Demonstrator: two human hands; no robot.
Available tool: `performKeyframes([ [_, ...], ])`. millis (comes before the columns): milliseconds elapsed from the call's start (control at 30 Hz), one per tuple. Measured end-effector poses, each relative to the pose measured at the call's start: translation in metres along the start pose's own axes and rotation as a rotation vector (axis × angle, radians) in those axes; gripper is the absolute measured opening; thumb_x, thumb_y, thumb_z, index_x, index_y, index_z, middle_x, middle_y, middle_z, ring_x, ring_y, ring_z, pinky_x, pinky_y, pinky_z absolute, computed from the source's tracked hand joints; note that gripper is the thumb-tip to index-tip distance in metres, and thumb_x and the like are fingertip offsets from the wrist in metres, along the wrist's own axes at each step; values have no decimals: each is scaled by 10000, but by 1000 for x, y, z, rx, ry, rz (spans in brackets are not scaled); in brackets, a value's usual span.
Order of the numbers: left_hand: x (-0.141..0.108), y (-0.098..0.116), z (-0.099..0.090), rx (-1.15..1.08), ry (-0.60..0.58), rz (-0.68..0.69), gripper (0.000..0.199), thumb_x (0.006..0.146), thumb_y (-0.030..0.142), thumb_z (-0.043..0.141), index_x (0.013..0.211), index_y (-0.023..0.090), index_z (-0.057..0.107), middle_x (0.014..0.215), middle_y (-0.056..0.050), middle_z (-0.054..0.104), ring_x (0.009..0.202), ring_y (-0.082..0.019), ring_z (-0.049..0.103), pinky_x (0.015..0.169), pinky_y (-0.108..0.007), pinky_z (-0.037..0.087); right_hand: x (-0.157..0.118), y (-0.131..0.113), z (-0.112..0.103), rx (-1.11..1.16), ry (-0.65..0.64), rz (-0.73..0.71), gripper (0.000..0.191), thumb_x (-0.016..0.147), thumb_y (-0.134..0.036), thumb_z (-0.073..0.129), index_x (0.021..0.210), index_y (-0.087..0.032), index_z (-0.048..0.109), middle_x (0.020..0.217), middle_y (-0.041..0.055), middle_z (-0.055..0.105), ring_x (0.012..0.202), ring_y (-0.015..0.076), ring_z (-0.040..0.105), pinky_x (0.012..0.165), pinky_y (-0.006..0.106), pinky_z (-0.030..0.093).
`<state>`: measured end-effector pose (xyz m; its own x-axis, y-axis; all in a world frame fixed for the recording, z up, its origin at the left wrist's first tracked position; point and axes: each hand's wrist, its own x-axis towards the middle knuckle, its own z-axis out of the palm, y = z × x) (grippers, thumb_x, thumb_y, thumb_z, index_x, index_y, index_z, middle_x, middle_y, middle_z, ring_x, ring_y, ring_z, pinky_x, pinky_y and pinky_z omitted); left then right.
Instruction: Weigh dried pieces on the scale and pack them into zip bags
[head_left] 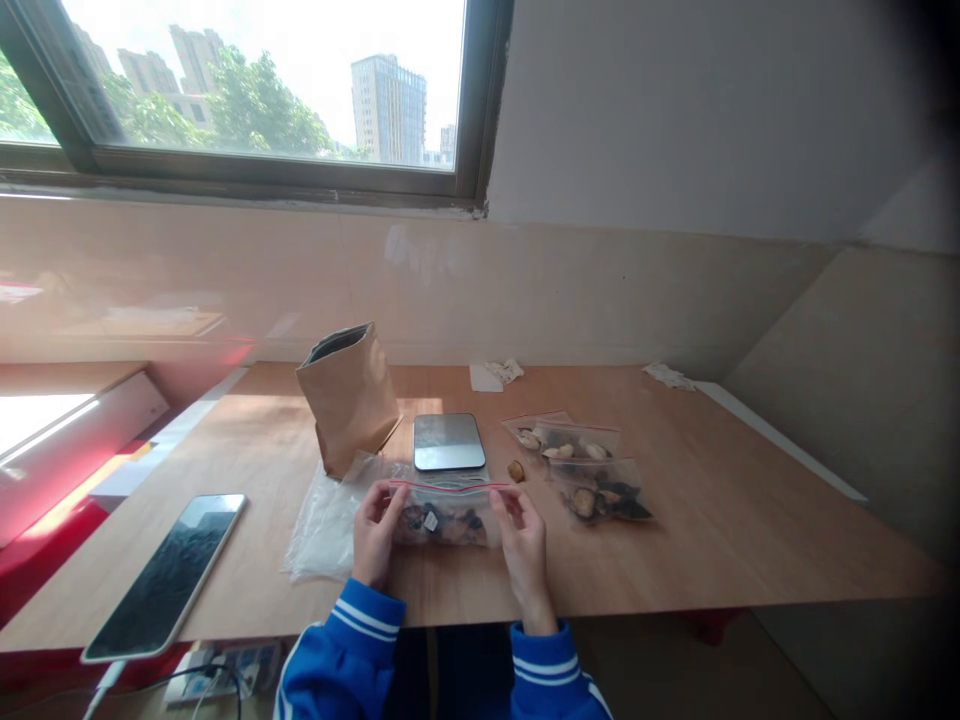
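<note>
A clear zip bag (442, 528) with a red seal line is stretched between my two hands at the table's front. Dark dried pieces and a small white packet (430, 521) lie inside it. My left hand (377, 530) pinches the bag's top left corner, and my right hand (523, 545) pinches the top right corner. Just behind the bag sits a flat scale (449, 442) with a silver top. A single brown dried slice (516, 470) rests on the table near my right fingers. Filled zip bags (606, 495) overlap one another to the right.
An open brown paper bag (351, 395) stands behind my left hand, with clear plastic bags (319, 525) at its foot. A phone (169, 575) with a cable (106, 685) lies at the left. White paper scraps (495, 375) are along the back edge by the wall.
</note>
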<state>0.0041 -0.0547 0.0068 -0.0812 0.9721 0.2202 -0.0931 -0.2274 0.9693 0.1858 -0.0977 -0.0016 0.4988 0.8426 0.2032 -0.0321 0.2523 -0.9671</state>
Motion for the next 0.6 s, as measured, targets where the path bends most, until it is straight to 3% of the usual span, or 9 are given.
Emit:
performKeyframes([
  [333, -3, 0, 1, 190, 107, 18, 259, 764, 421, 644, 840, 173, 644, 802, -19, 633, 717, -140, 565, 675, -246, 464, 0, 5, 2, 12, 74, 33, 291, 770, -418, 661, 877, -148, 635, 888, 68, 689, 852, 193, 631, 839, 334, 472],
  [500, -5, 2, 0, 19, 35, -2, 265, 779, 425, 631, 857, 172, 613, 751, -9, 616, 720, -143, 578, 667, -242, 474, -2, 3, 7, 141, 37, 92, 323, 753, -450, 667, 873, -154, 622, 884, 72, 703, 842, 198, 647, 784, 317, 498],
  [600, -5, 6, 0, 15, -30, -9, 264, 781, 419, 632, 848, 164, 631, 739, -14, 631, 729, -148, 586, 682, -245, 474, -3, -2, 10, 256, -47, 144, 389, 756, -470, 659, 989, -163, 609, 955, 88, 714, 868, 205, 664, 769, 318, 513],
])
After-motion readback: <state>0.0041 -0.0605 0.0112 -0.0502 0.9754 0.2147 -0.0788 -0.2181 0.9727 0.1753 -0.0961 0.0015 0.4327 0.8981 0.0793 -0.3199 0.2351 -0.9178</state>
